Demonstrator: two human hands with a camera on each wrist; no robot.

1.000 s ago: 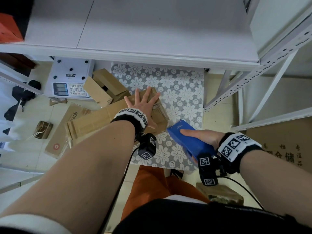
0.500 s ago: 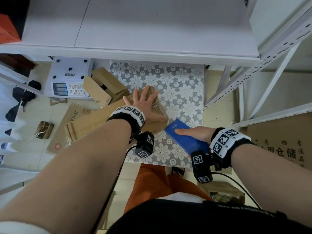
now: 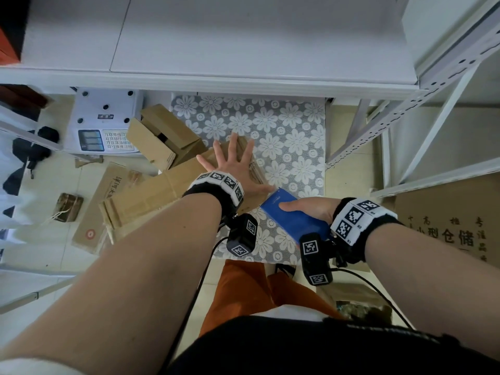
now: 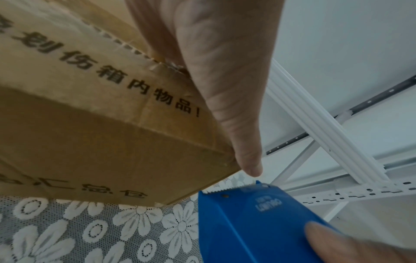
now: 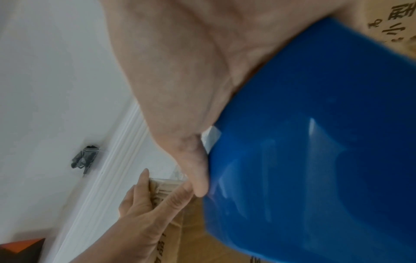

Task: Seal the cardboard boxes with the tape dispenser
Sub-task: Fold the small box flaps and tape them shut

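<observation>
A small brown cardboard box (image 3: 250, 166) (image 4: 94, 142) (image 5: 166, 188) stands on the flower-patterned mat (image 3: 292, 142). My left hand (image 3: 232, 169) (image 4: 216, 67) (image 5: 144, 210) lies flat on the box top with fingers spread, thumb pointing right. My right hand (image 3: 305, 209) (image 5: 180, 71) grips a blue tape dispenser (image 3: 295, 217) (image 4: 258, 222) (image 5: 315, 142). The dispenser's toothed front edge sits right at the box's near right corner, just below my left thumb tip. The box top is mostly hidden under my palm.
An open cardboard box (image 3: 165, 139) and flattened cardboard sheets (image 3: 140, 201) lie left of the mat. A white weighing scale (image 3: 105, 123) sits on the floor behind them. A white shelf board (image 3: 216, 36) overhangs the mat, and white rack posts (image 3: 422, 147) stand at the right.
My right hand has carried the blue dispenser up and left, from the mat's near part to the box's right corner. My left hand has stayed flat on the box.
</observation>
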